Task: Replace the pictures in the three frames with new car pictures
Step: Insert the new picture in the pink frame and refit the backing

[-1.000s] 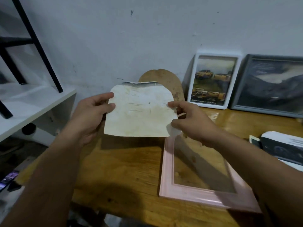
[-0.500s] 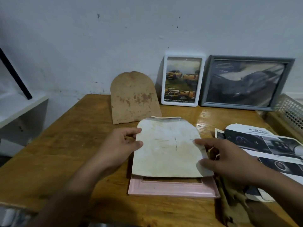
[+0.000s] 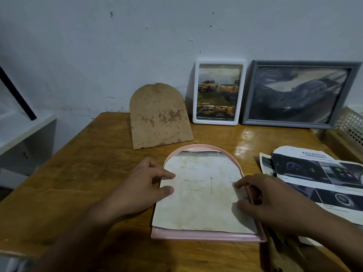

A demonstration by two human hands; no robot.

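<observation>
Lying face down in the arched pink frame (image 3: 206,235) on the wooden table (image 3: 78,173): a stained cream arched sheet (image 3: 198,203). Pressing its edges, left hand (image 3: 141,185) and right hand (image 3: 275,201), fingers loosely extended. Leaning against the wall behind: brown arched backing board (image 3: 159,116), white-framed truck picture (image 3: 219,92), grey-framed car picture (image 3: 294,93).

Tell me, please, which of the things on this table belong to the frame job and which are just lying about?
Job:
- pink arched frame
- stained sheet under both hands
- brown backing board
- white frame
- grey frame
- car brochure pages

Lying about:
- mesh basket
- white shelf
</observation>
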